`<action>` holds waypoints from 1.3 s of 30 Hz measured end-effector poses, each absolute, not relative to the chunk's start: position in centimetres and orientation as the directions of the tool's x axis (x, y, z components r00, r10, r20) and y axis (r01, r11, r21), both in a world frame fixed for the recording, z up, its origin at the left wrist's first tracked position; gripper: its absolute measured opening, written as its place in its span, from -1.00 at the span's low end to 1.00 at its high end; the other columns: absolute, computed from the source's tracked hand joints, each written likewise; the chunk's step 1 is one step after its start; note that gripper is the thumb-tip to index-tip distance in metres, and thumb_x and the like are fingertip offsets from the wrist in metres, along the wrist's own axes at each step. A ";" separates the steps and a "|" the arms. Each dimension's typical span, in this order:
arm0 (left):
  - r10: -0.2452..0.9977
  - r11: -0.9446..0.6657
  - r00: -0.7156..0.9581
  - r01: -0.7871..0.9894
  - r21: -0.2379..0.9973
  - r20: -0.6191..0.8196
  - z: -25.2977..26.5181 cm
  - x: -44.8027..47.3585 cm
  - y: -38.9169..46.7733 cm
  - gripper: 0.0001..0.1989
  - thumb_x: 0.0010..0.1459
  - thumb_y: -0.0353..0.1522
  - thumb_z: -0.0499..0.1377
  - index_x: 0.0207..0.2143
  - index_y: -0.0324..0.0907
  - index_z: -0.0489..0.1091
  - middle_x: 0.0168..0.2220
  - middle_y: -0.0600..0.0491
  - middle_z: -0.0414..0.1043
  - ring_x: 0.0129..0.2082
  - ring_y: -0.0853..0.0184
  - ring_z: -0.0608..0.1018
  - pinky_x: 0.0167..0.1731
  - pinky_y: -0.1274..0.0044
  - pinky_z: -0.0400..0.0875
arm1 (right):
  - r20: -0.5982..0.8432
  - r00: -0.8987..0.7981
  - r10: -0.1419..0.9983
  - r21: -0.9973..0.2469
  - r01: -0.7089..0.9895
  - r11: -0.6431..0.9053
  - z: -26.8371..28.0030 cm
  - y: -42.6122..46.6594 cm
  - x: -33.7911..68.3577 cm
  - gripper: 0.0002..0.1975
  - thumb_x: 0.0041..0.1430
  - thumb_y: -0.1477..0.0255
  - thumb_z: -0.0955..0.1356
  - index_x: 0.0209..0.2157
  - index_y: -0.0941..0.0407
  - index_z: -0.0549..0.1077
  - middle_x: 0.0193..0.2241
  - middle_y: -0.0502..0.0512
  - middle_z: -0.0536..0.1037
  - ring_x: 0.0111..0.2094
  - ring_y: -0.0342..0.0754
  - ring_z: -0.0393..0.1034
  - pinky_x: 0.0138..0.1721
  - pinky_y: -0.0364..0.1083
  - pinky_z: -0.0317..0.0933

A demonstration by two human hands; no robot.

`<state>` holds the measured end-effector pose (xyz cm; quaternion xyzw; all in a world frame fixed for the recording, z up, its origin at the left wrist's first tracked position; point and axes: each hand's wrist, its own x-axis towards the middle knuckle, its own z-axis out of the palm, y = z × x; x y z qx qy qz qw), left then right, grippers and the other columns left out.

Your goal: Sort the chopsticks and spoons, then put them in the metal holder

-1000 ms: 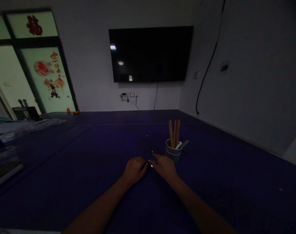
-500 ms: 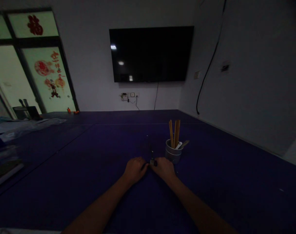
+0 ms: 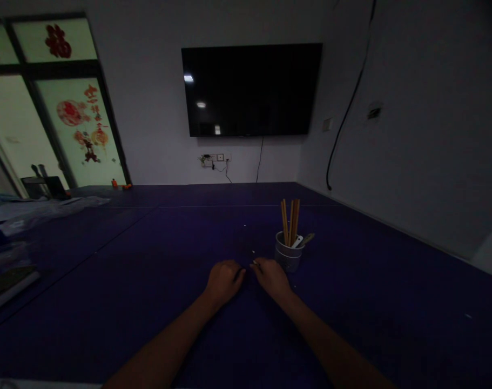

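My left hand (image 3: pixel 223 281) rests on the dark blue tabletop (image 3: pixel 213 346) with its fingers curled in. Something dark shows between its thumb and forefinger, too dim to name. A short distance to the right, my right hand (image 3: pixel 273 280) is also closed, fingertips pinched near a small pale bit that I cannot make out. The two hands are apart, fingertips facing each other. Just behind my right hand stands a grey cup (image 3: pixel 287 258), upright, with several wooden sticks (image 3: pixel 291 222), a white handle (image 3: pixel 297 241) and a greyish handle (image 3: pixel 308 239) in it.
A black television (image 3: pixel 251 89) hangs on the far wall above sockets and cables. At the left lie clear plastic sheeting (image 3: pixel 55 210) and a flat slab-like thing (image 3: pixel 13 286). Small orange objects (image 3: pixel 120 185) sit at the far edge. A wall runs along the right side.
The dark thing with a pale part, held between both hands before, no longer shows there. The hands' fingertips have drawn slightly apart. The cup has stayed put.
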<state>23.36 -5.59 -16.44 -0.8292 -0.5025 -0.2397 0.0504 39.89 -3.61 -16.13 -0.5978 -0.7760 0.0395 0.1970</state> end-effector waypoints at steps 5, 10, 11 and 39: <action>0.854 -0.366 0.147 0.851 0.376 0.499 -16.6 23.1 -5.3 -0.57 0.26 -0.17 -0.17 -0.08 -0.18 0.37 -0.13 -0.06 0.48 -0.13 0.28 0.50 -0.13 0.44 0.36 | 0.384 -0.335 0.860 -0.387 0.787 0.479 -15.4 -4.1 39.8 -0.79 0.25 0.35 0.21 -0.31 0.09 0.44 -0.31 0.10 0.56 -0.24 -0.03 0.44 -0.27 -0.15 0.16; 0.839 -0.392 0.020 0.716 0.578 0.544 -16.6 22.6 -4.7 -0.58 0.24 -0.15 -0.10 -0.08 -0.20 0.38 -0.10 -0.06 0.47 -0.11 0.30 0.50 -0.10 0.44 0.36 | 0.386 -0.447 0.807 -0.364 0.730 0.578 -14.8 -5.1 39.4 -0.81 0.25 0.33 0.22 -0.26 0.07 0.43 -0.30 0.06 0.55 -0.25 -0.05 0.44 -0.27 -0.16 0.16; 0.829 -0.411 0.008 0.688 0.598 0.560 -16.6 22.6 -4.7 -0.59 0.23 -0.15 -0.07 -0.10 -0.20 0.39 -0.14 -0.05 0.49 -0.17 0.30 0.51 -0.14 0.45 0.38 | 0.383 -0.456 0.804 -0.352 0.733 0.583 -14.7 -5.2 39.4 -0.81 0.26 0.32 0.22 -0.26 0.07 0.43 -0.30 0.06 0.55 -0.26 -0.05 0.44 -0.28 -0.16 0.16; 0.301 -0.656 0.431 0.741 -0.143 0.851 -16.8 22.7 -5.4 -0.69 0.26 -0.32 -0.14 -0.35 -0.23 0.35 -0.48 -0.02 0.40 -0.46 0.35 0.43 -0.46 0.51 0.31 | 0.860 -0.392 0.326 -0.027 0.603 0.797 -14.9 -7.0 38.5 -0.68 0.24 0.25 0.24 -0.12 0.17 0.44 -0.42 0.11 0.56 -0.42 -0.09 0.43 -0.37 -0.12 0.29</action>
